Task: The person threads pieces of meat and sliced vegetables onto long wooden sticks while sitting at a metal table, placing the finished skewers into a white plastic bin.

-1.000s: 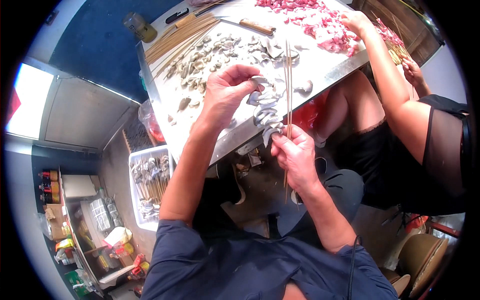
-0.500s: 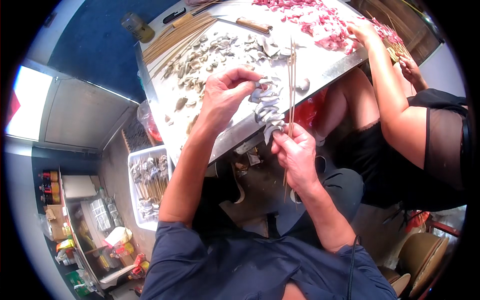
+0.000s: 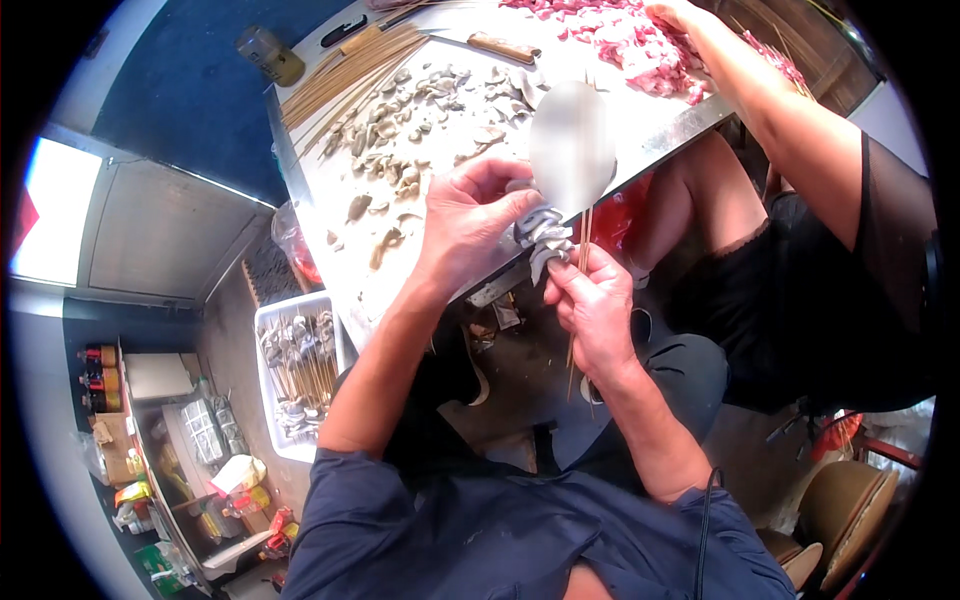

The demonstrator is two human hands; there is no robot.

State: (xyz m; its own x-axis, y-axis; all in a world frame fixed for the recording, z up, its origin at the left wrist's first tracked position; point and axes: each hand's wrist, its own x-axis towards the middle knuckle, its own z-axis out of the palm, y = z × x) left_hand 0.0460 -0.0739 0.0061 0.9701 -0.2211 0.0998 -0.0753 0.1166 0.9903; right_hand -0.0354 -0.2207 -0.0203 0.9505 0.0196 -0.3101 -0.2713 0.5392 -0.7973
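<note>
My right hand (image 3: pixel 595 310) is closed around several thin wooden skewers (image 3: pixel 583 245), held upright just off the table's near edge. A tight stack of curled grey-white slices (image 3: pixel 545 236) is threaded beside them; their exact kind I cannot make out. My left hand (image 3: pixel 475 215) pinches the upper end of that stack between thumb and fingers. Loose slices of the same sort (image 3: pixel 395 130) lie scattered over the white table (image 3: pixel 330 190) beyond my left hand. A blurred grey oval covers the upper part of the skewers and some tabletop.
Bare skewers (image 3: pixel 350 75) and a wooden-handled knife (image 3: pixel 500 47) lie at the far side. Pink raw meat (image 3: pixel 640 50) is piled far right, where a co-worker's arm (image 3: pixel 770 110) reaches. A white basket (image 3: pixel 265 390) of loaded skewers stands low left.
My left hand has come down and slightly right along the threaded slices, which now look more bunched. The co-worker's arm has reached farther over the meat. A blurred oval has appeared.
</note>
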